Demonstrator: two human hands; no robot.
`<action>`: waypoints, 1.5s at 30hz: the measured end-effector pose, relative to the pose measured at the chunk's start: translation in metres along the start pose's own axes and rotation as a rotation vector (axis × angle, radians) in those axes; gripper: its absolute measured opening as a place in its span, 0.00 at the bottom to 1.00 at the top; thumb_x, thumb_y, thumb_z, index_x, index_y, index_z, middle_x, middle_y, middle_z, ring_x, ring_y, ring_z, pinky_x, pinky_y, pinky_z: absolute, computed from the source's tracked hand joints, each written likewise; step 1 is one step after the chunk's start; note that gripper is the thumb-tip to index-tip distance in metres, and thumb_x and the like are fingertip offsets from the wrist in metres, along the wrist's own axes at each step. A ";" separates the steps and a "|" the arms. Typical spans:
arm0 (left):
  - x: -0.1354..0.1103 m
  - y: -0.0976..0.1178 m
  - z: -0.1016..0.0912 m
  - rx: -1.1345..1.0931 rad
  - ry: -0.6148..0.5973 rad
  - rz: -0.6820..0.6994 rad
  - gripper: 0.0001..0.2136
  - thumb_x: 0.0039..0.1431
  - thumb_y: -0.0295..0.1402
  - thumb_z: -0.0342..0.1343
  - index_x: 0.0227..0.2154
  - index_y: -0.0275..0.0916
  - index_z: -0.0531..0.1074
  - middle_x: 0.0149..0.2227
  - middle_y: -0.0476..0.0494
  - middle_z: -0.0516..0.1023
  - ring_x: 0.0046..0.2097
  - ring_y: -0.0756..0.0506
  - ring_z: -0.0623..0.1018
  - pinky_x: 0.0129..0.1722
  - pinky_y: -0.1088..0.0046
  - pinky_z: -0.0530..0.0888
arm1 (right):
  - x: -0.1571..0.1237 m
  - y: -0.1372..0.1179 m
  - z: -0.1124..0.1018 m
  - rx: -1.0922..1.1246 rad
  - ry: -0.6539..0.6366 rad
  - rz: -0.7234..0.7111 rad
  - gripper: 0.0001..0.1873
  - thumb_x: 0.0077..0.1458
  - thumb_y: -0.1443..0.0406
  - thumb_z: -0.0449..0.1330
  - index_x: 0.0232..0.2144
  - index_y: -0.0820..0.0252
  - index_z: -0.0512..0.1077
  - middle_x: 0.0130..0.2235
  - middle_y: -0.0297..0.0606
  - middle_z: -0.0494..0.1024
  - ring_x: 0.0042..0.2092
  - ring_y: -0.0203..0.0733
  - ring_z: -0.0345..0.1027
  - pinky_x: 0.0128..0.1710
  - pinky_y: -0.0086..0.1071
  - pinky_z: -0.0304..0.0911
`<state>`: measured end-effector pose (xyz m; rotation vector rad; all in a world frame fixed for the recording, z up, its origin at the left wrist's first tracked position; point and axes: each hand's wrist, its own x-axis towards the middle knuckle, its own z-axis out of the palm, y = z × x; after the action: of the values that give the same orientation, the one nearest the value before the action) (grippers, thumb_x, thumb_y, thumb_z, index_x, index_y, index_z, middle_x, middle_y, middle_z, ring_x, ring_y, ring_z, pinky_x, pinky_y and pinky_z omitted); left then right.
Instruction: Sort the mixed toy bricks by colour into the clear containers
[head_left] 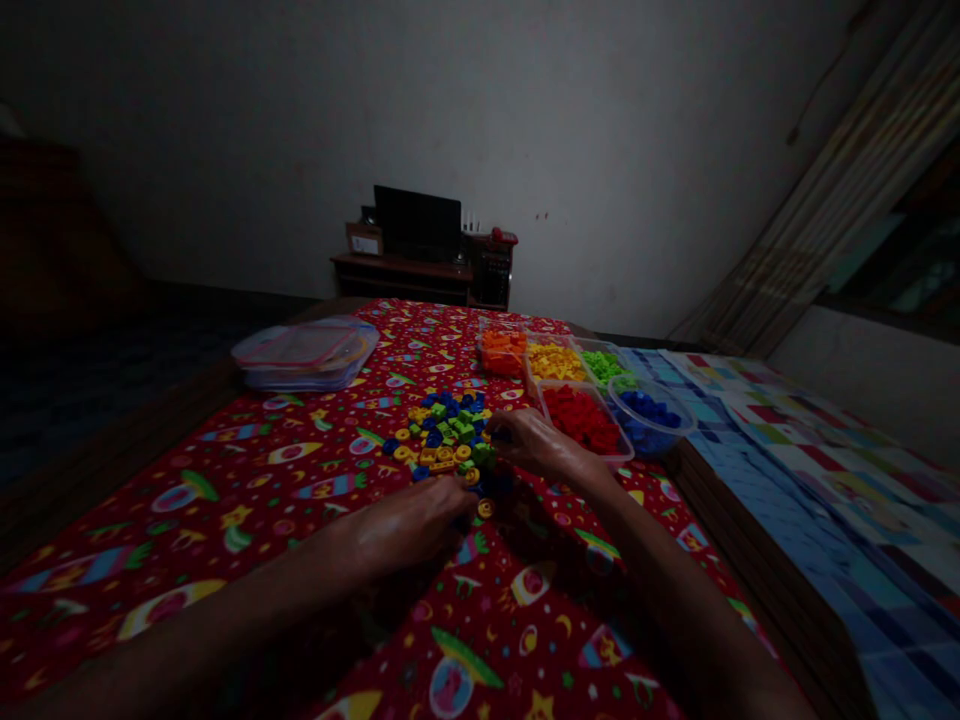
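A loose pile of small plastic pieces, yellow, blue and green, lies on a red patterned cloth. My left hand rests palm down at the near edge of the pile, fingers curled over pieces I cannot make out. My right hand reaches into the pile's right side with fingertips pinched together; what it holds is hidden in the dark.
Clear tubs sorted by colour stand to the right: orange, yellow, green, red, blue. Stacked lids lie at the back left. A checked cloth covers the right side. A dark cabinet stands by the wall.
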<state>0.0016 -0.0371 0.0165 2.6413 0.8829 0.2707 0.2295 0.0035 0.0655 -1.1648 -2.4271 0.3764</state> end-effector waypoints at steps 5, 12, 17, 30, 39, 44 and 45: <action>0.025 -0.013 -0.032 -0.254 0.065 -0.201 0.12 0.52 0.36 0.56 0.40 0.42 0.73 0.37 0.46 0.78 0.38 0.45 0.77 0.38 0.71 0.72 | 0.002 -0.013 -0.007 0.007 0.002 -0.004 0.10 0.53 0.73 0.58 0.39 0.64 0.71 0.34 0.38 0.72 0.36 0.37 0.63 0.36 0.28 0.56; 0.042 -0.035 -0.033 -1.017 0.405 -0.447 0.35 0.43 0.45 0.65 0.54 0.41 0.62 0.39 0.45 0.80 0.40 0.42 0.80 0.38 0.67 0.76 | 0.004 -0.019 0.004 0.112 0.020 -0.113 0.21 0.54 0.72 0.57 0.52 0.61 0.66 0.38 0.39 0.74 0.40 0.39 0.67 0.39 0.30 0.59; 0.045 -0.029 -0.028 -1.050 0.461 -0.472 0.43 0.36 0.45 0.68 0.57 0.39 0.59 0.34 0.45 0.81 0.37 0.40 0.80 0.37 0.64 0.75 | 0.000 -0.024 0.014 0.082 -0.002 -0.150 0.23 0.53 0.73 0.58 0.52 0.63 0.66 0.46 0.46 0.74 0.47 0.44 0.67 0.44 0.33 0.60; 0.050 -0.024 -0.026 -0.899 0.514 -0.342 0.33 0.49 0.49 0.58 0.55 0.36 0.59 0.31 0.45 0.79 0.33 0.43 0.80 0.34 0.64 0.77 | 0.010 0.007 -0.024 0.018 0.257 -0.033 0.14 0.56 0.69 0.54 0.44 0.61 0.74 0.33 0.37 0.77 0.30 0.34 0.68 0.35 0.27 0.61; 0.040 -0.009 -0.027 -0.264 0.399 -0.178 0.16 0.62 0.40 0.45 0.47 0.40 0.71 0.45 0.41 0.78 0.47 0.41 0.77 0.46 0.64 0.73 | -0.048 0.098 -0.112 -0.380 0.570 0.624 0.15 0.49 0.68 0.56 0.41 0.61 0.76 0.39 0.44 0.78 0.44 0.45 0.69 0.47 0.37 0.62; 0.039 0.018 -0.011 0.034 0.154 0.301 0.13 0.63 0.35 0.48 0.48 0.45 0.71 0.54 0.44 0.73 0.56 0.43 0.69 0.57 0.63 0.65 | -0.063 0.108 -0.118 -0.482 0.619 0.674 0.16 0.52 0.66 0.55 0.43 0.62 0.75 0.42 0.47 0.77 0.47 0.48 0.68 0.50 0.41 0.60; 0.040 0.020 -0.008 0.095 0.120 0.337 0.12 0.63 0.35 0.49 0.47 0.46 0.72 0.54 0.45 0.73 0.57 0.42 0.68 0.58 0.62 0.63 | -0.058 0.103 -0.117 -0.481 0.628 0.640 0.16 0.53 0.66 0.54 0.42 0.63 0.75 0.40 0.48 0.78 0.45 0.48 0.69 0.49 0.40 0.61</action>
<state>0.0420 -0.0259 0.0339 2.8810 0.4885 0.4851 0.3877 0.0282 0.1106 -1.9098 -1.5916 -0.3820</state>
